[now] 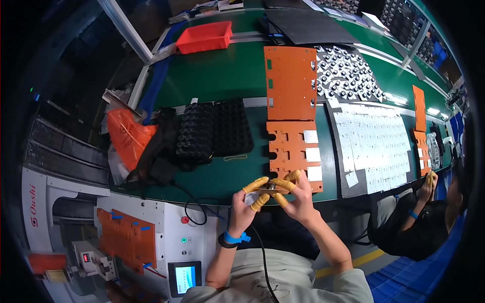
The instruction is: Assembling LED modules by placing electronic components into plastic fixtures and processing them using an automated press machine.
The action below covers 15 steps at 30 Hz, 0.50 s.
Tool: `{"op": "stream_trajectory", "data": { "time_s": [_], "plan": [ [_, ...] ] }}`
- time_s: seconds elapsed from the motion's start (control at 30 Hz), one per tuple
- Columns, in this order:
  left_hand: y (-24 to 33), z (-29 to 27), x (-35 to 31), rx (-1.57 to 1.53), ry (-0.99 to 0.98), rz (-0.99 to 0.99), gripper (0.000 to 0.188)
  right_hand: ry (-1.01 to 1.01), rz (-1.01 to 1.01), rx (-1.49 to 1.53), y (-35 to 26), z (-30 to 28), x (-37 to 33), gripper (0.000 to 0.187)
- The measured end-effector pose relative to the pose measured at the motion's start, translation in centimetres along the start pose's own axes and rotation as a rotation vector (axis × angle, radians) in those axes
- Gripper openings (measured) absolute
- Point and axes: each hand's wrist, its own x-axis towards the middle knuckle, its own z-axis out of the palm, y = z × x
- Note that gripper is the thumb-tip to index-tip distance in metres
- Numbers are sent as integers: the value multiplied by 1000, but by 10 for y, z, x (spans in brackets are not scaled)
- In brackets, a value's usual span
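My left hand [246,204] and my right hand [297,196] meet in front of my chest, with yellow finger cots on several fingertips. Both pinch a small plate with a round metallic part [271,187] between thumb and fingers; its finer details are too small to tell. Just beyond lies an orange hinged fixture [283,156], its lid [291,83] folded back flat and away from me. White square plates [313,156] sit in a column along the right side of its base. A blue wrist strap [235,237] with a cord circles my left wrist.
Thin white plates [374,146] cover a dark mat at right; several plates with black round parts [346,73] lie behind. Black trays [214,129], an orange bag [129,136] and a red bin [204,38] are left. A white machine [156,242] stands lower left; a co-worker [419,212] sits right.
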Motion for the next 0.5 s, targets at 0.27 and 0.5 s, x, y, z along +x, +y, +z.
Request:
{"op": "stream_trajectory", "data": {
  "time_s": [0.27, 0.5],
  "plan": [
    [-3, 7, 12, 428, 109, 151, 22, -113, 287, 238, 12, 3, -10, 23],
    [0, 2, 85, 534, 298, 218, 21, -26, 515, 303, 0, -6, -2, 42]
  ]
}}
